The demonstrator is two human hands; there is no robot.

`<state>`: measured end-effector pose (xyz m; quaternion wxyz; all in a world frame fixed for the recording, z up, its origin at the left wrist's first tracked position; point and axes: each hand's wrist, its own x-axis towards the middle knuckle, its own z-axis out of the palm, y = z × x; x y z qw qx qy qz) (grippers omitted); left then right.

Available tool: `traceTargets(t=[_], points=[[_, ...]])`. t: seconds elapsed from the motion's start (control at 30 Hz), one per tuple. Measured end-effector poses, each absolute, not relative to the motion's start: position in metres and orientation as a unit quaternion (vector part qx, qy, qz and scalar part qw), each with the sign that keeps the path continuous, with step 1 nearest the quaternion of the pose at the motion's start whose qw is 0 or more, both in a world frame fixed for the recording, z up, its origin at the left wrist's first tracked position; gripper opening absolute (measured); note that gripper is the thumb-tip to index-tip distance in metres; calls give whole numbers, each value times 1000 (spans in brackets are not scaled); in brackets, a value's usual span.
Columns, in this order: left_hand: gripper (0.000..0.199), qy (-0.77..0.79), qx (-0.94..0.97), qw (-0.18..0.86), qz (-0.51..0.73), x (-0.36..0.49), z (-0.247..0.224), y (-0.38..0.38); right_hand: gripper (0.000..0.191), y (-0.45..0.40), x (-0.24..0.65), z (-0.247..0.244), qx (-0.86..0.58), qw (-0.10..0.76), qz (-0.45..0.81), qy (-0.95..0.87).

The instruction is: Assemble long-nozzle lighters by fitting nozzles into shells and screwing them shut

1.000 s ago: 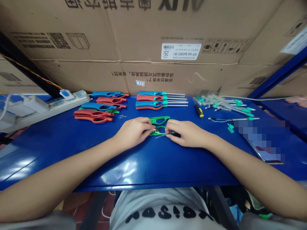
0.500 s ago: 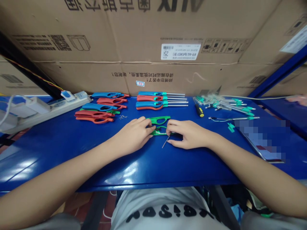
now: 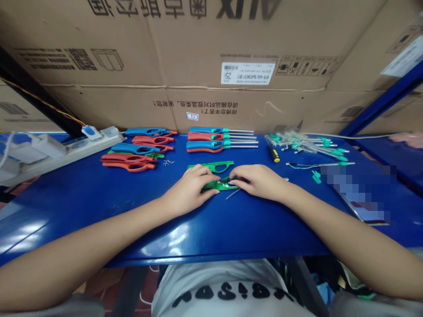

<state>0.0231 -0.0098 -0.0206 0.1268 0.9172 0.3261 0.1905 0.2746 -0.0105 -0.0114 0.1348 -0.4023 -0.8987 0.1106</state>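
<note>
My left hand (image 3: 193, 189) grips the left end of a green lighter shell half (image 3: 210, 186), thumb below and fingers above. Small metallic and dark parts show inside the shell. At its right end, the fingertips of my right hand (image 3: 261, 179) are pinched together over these parts; what they hold is hidden. A thin grey rod (image 3: 232, 194) slants out below the right fingers, and I cannot tell whether they touch it. Just behind lies another green shell half (image 3: 220, 167) with an oval trigger opening, partly covered by my left hand.
Red and blue lighter shells (image 3: 132, 149) are stacked at left beside small screws (image 3: 168, 162) and a power strip (image 3: 66, 154). Lighters with metal tubes (image 3: 206, 144) lie behind my hands. At right are a screwdriver (image 3: 273, 153), a pile of tube assemblies (image 3: 310, 145) and a phone (image 3: 360, 198).
My right fingertips have moved off the rod onto the shell's inside, and the rod now lies lower and flatter. My left hand has shifted slightly left and down, its thumb now below the shell.
</note>
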Motion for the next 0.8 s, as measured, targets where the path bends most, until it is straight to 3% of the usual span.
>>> traceTargets(t=[0.23,0.47,0.63,0.8], points=[[32,303,926,114,196,23,-23,-10,18,-11,271,-16,-388,116,53,-913],[29,288,948,35,133,23,-14,-14,23,-17,266,-10,-377,65,-5,-924],[27,286,953,-9,104,24,-9,-16,22,-17,266,-11,-377,97,47,-920],[28,282,950,25,134,22,-14,-16,21,-16,273,-3,-377,152,85,-910]])
